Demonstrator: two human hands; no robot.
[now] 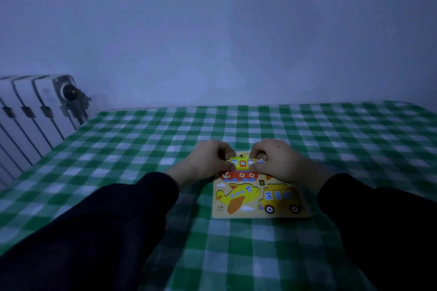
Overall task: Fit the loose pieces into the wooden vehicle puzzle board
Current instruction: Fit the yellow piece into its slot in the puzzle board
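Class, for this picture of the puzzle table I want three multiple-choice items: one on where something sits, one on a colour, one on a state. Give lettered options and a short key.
1. Where on the puzzle board is the bus?
A. near right corner
B. far left corner
C. off the board, on the cloth

2. What colours is the checked tablecloth?
A. red and white
B. green and white
C. plain blue

3. What is happening to the yellow piece at the far end of the board?
A. it lies untouched
B. one hand holds it high above the table
C. both hands hold it, low over the board

Key: 1 A, the bus sits beside the aeroplane, on the near right. 2 B, the checks are green and white. 3 C, the left hand and the right hand pinch its two ends.
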